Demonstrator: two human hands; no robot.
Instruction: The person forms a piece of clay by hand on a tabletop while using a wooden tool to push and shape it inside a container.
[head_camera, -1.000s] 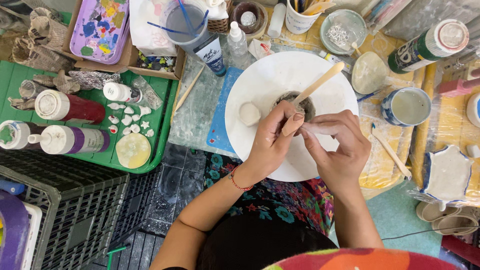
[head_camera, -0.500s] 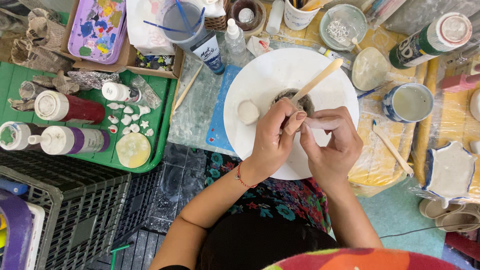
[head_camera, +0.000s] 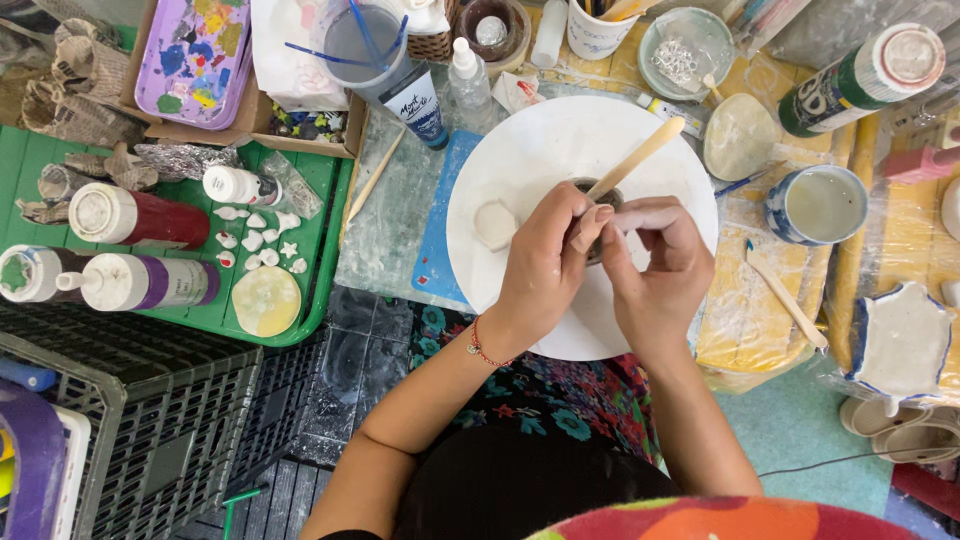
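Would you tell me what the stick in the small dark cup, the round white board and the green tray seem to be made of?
The stick looks like bare, unfinished wood: pale tan, matte, flat like a craft stick. The round white board seems smooth plastic or coated board, with an even, slightly glossy white surface; I cannot tell which. The green tray looks like moulded plastic, with uniform colour and a rounded raised rim.

Both hands meet over a white round board (head_camera: 520, 150). The left hand (head_camera: 545, 265) and right hand (head_camera: 655, 265) pinch something small between their fingertips (head_camera: 600, 215); a wooden stick (head_camera: 640, 155) slants up just beyond them from a dark cup (head_camera: 590, 190).
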